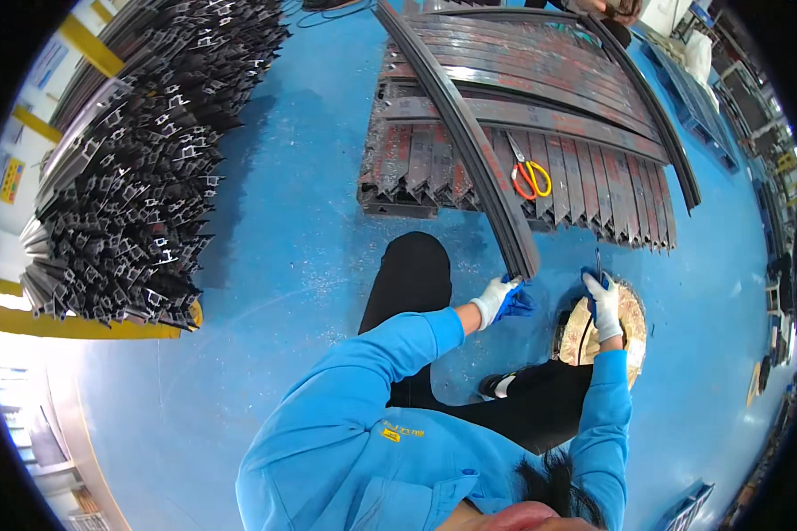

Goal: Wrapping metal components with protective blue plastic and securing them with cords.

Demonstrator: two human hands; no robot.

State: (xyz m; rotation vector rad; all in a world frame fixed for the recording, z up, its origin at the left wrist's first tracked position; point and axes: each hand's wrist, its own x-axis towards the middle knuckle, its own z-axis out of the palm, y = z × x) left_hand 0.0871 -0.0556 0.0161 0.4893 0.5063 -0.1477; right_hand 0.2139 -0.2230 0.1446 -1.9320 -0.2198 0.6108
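My left hand (502, 301), in a white glove with a blue palm, is closed at the near end of a long dark profile (474, 146). That profile lies slantwise across a stack of similar profiles. My right hand (603, 303), gloved in white and blue, pinches a thin dark strip (599, 257) whose tip sticks up past the fingers. Beneath that hand is a round coil (633, 332) in yellowish wrapping on the floor, with a dark strand across it. Scissors (530, 177) with red and yellow handles rest on the stack, right of the slanted profile.
Stacked grey profiles (593, 190) stand ahead of my knees. Another long dark profile (655, 106) leans along the stack's right side. A large pile of black profiles (142, 177) fills the left, above a yellow beam (88, 326). Part of another person (620, 11) shows at the top.
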